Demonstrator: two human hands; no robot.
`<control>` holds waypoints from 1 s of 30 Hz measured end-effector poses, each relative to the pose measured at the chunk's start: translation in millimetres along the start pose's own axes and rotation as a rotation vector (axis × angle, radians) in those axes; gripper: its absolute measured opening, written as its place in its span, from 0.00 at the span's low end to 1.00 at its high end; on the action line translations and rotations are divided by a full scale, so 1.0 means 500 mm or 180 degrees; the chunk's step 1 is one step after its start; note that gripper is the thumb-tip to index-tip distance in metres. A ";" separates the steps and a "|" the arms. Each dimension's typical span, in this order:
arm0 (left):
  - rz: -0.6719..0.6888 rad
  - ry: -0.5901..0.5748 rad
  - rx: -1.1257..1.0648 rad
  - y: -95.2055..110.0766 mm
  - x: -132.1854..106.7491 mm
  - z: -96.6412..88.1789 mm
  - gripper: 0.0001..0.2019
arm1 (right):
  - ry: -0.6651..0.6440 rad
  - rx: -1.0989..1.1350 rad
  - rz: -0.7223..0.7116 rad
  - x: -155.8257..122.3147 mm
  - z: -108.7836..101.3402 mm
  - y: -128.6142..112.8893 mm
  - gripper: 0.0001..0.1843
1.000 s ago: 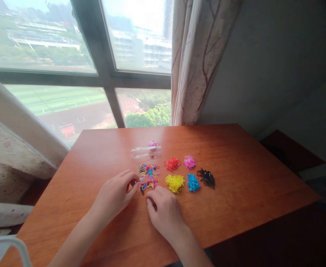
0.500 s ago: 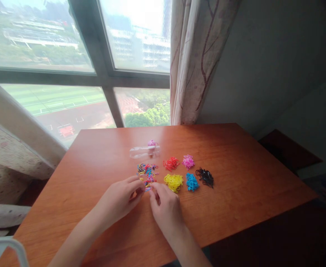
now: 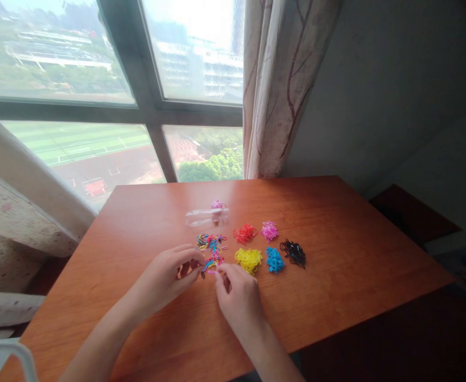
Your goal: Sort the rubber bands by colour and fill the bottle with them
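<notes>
A mixed heap of small coloured rubber bands (image 3: 211,246) lies on the wooden table (image 3: 336,297). My left hand (image 3: 165,278) rests at its left edge, fingers curled in a pinch on some bands. My right hand (image 3: 239,297) is just below the heap, thumb and forefinger pinched on a small pink band. To the right lie sorted piles: red (image 3: 244,233), pink (image 3: 269,231), yellow (image 3: 248,259), blue (image 3: 274,260) and black (image 3: 293,252). A clear plastic bag (image 3: 207,216) lies behind the heap.
A window and a patterned curtain (image 3: 281,85) stand behind the table. A cushioned seat (image 3: 6,233) is at the left, a dark low surface (image 3: 412,217) at the right. A white chair edge (image 3: 14,355) shows at the bottom left.
My left hand has drawn slightly left from the heap. My right hand has pinched a pink band at the heap's lower edge.
</notes>
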State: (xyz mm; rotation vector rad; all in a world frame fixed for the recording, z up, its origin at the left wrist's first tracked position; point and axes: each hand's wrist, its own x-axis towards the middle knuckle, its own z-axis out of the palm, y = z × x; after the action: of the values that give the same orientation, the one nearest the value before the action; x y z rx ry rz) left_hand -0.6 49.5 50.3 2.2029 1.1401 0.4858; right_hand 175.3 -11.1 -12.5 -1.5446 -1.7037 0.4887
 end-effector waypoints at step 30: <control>0.0820 -0.0434 0.0689 0.129 0.233 0.133 0.07 | -0.0607 -0.0797 -0.0023 0.003 0.002 -0.003 0.13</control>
State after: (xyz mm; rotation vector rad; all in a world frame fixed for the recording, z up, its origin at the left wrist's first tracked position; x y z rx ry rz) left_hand 141.4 93.8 48.5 2.5453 0.8762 0.3227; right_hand 173.4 -9.6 -11.8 -1.7122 -1.9773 0.4435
